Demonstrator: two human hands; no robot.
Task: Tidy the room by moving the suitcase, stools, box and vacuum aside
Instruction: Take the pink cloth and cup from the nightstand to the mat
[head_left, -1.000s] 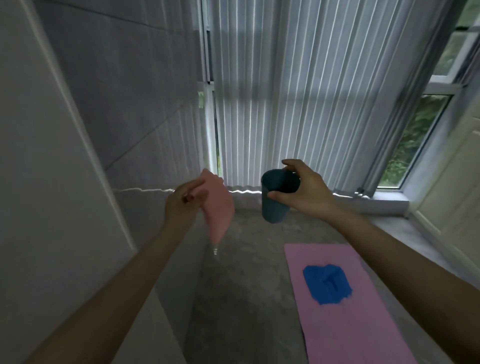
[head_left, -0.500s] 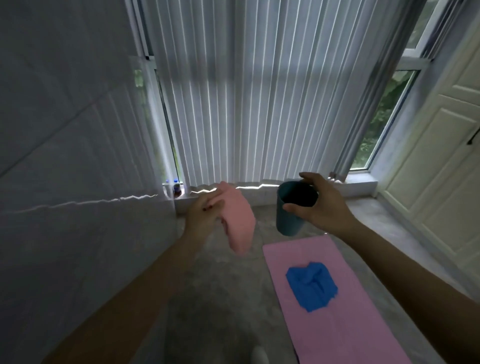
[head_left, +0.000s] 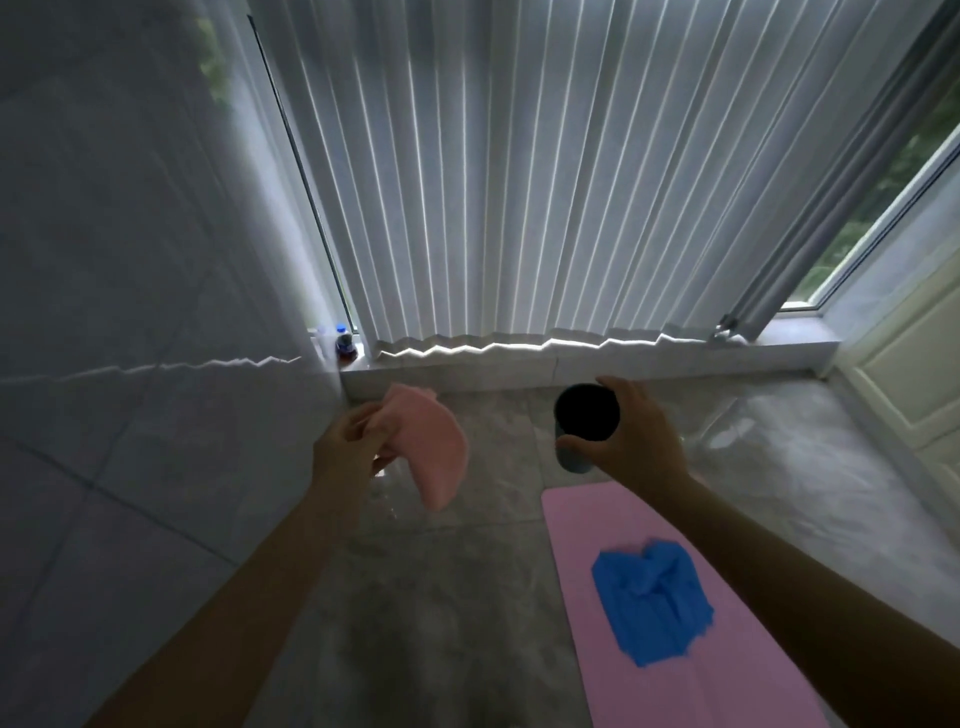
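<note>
- The suitcase, the stools, the box and the vacuum are not visible in this view, so I cannot tell where they stand in the room.
- The left hand (head_left: 353, 452) pinches a pink cloth (head_left: 434, 454), which hangs down loosely over the grey floor (head_left: 457, 597), near the corner where the tiled wall (head_left: 130, 312) meets the window sill (head_left: 519, 364).
- The right hand (head_left: 634, 439) holds a dark cup (head_left: 584, 426) by its rim, with the thumb on the near side and the fingers curled over the far side; the cup is upright and its mouth is open to the camera.
- Both forearms are stretched forward, well apart from each other, at about the same height above the floor.
- A pink mat (head_left: 670, 519) lies on the floor at the right, and a blue cloth (head_left: 652, 605) rests on its middle part.
- A small bottle (head_left: 344, 343) stands at the left end of the window sill, beside the vertical blinds (head_left: 519, 182).
- Risk: both hands are occupied, so in my judgement none of the big things can be moved before the cloth and the cup are put down.
- Risk: the cup is held only at the rim; a quick turn could make it slip, or spill if something is inside, which I cannot see.
- Risk: the floor looks shiny and perhaps wet under the cloth, so a step there may slide.
</note>
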